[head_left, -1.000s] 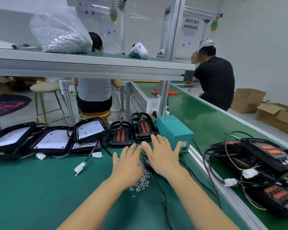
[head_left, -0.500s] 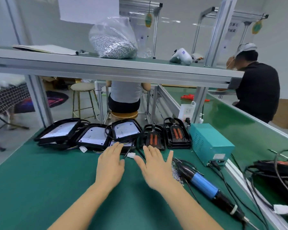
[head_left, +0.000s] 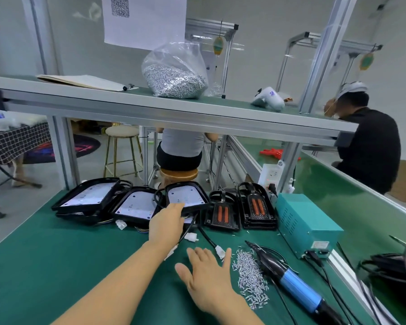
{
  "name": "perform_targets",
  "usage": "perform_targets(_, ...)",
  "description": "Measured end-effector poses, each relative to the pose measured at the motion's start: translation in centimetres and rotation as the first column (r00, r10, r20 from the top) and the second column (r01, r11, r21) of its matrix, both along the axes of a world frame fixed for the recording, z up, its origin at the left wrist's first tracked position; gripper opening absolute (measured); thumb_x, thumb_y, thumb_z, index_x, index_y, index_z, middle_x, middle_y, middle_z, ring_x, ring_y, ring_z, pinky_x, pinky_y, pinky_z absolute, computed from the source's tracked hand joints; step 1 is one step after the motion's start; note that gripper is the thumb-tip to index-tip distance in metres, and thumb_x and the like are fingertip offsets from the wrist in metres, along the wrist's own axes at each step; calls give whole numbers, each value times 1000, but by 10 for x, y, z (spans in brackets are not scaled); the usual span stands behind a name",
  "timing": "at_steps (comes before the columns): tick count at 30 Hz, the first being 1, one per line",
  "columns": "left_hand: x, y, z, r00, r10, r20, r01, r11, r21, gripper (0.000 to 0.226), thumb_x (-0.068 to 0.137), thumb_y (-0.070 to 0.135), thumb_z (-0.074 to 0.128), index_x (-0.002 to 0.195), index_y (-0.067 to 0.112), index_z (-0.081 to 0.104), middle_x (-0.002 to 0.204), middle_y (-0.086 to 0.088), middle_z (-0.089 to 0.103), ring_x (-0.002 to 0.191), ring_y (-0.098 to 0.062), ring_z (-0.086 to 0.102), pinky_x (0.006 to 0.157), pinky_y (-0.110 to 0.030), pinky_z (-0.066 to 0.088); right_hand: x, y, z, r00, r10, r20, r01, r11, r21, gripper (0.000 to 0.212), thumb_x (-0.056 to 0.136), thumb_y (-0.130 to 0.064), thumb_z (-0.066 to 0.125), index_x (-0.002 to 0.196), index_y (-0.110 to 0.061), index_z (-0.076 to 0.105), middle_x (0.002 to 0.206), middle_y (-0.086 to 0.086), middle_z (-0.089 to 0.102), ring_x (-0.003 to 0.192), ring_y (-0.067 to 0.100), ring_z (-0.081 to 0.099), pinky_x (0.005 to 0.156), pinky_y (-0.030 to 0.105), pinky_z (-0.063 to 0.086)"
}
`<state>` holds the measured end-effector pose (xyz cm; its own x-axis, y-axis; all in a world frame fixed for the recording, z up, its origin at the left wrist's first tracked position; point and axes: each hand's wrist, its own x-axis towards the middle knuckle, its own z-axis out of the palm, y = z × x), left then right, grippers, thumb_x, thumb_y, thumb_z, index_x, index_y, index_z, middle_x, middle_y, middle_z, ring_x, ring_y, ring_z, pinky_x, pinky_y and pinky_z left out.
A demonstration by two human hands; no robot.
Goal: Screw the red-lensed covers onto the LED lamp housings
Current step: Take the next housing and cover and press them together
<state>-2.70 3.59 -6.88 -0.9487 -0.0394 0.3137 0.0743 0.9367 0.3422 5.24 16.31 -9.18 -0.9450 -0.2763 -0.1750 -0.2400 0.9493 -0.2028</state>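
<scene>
While the left hand [head_left: 165, 222] is laid with straight fingers on the front edge of a lamp housing [head_left: 185, 198], the right hand [head_left: 205, 272] is held open over the green mat [head_left: 56, 266]; two red-lensed covers [head_left: 240, 213] are stood just right of that housing; loose screws [head_left: 250, 275] are heaped beside the right hand.

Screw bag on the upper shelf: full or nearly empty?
Well stocked, not brim-full. The clear bag on the shelf bulges with silver screws through its lower half; the top is slack, empty plastic.

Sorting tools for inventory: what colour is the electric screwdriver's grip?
Blue, on a black body: electric screwdriver, head view.
</scene>
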Motion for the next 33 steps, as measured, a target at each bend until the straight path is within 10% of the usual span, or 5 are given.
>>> perform_targets(8, -12, -2, 8, 996, 73, -45, -79, 985, -152, 18, 96, 22, 50, 79, 16, 47, 89, -2, 53, 74, -23, 55, 58, -30, 37, -5, 8, 6, 998, -60, -26, 52, 968, -245, 58, 104, -48, 27, 155, -22, 20, 159, -5, 23, 147, 13, 17, 119, 47, -7)
perform_targets(19, -14, -12, 22, 977, 73, -202, -105, 983, -150, 15, 98, 15, 50, 88, 9, 59, 89, -9, 55, 67, -29, 55, 54, -31, 31, -12, 24, 33, 972, -231, -38, 152, 747, -647, 56, 102, -37, 44, 153, -20, 28, 158, -6, 29, 143, 9, 28, 114, 22, 21)
perform_targets(22, 0, -17, 28, 944, 30, -329, -47, 998, -44, 15, 94, 14, 58, 92, 2, 66, 89, -14, 61, 59, -35, 58, 48, -34, 36, -15, 32, 39, 950, -303, 68, 240, 578, -780, 55, 100, -38, 48, 150, -19, 34, 153, -4, 39, 132, 9, 41, 110, 23, 27)
perform_targets(29, 65, -22, 16, 736, -103, -669, 29, 992, -121, 27, 89, 23, 50, 78, 9, 69, 71, -2, 63, 38, -21, 50, 33, -25, 35, -15, 43, 63, 889, -38, 457, 444, -181, -878, 73, 73, -69, 53, 137, -39, 33, 136, 1, 51, 119, 21, 57, 98, 43, 49)
perform_targets(33, 95, -19, -3, 729, -128, -672, 44, 989, -141, 29, 91, 23, 47, 79, 12, 71, 72, 1, 64, 42, -19, 52, 33, -26, 37, -12, 39, 70, 890, 121, 440, 455, -182, -871, 61, 70, -59, 62, 124, -31, 55, 127, 2, 65, 111, 27, 65, 85, 48, 57)
